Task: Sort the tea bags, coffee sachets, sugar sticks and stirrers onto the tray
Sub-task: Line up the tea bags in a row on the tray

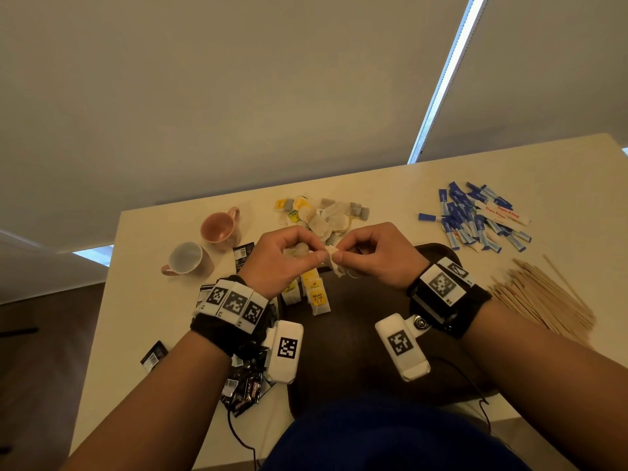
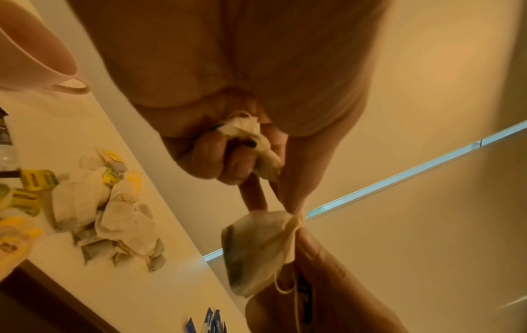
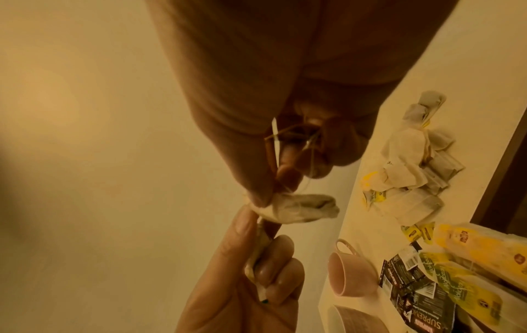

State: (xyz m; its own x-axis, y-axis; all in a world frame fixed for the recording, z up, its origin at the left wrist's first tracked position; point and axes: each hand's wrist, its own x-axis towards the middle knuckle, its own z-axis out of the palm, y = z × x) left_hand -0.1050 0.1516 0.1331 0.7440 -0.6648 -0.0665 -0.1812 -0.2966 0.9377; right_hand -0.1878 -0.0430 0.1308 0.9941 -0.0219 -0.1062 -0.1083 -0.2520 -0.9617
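Above the tray (image 1: pixel 343 321), dead centre, both hands meet over a tea bag (image 1: pixel 334 261): the left hand (image 1: pixel 283 256) pinches its corner between thumb and forefinger, and the right hand (image 1: pixel 377 254) pinches the same corner from the other side, fingers curled, string looped through them. Left wrist view shows more: a second, crumpled bag (image 2: pixel 248 130) is tucked under the left hand's curled fingers, while the pinched one hangs clear of the table (image 1: pixel 163 300). At twelve o'clock from the hands, just beyond them, lies the loose tea bag pile (image 1: pixel 323 214). At ten o'clock, two mugs (image 1: pixel 204 244) lie on their sides, near each other. Out at two o'clock, the sugar sticks (image 1: pixel 475 215) are heaped, and at three o'clock the stirrers (image 1: pixel 543 297) fan out on the table beside the tray. Yellow tea packets (image 1: pixel 314 294) rest on the tray's far left edge, under the left hand. Coffee sachets (image 1: pixel 244 389) cluster at seven o'clock, beneath the left wrist.
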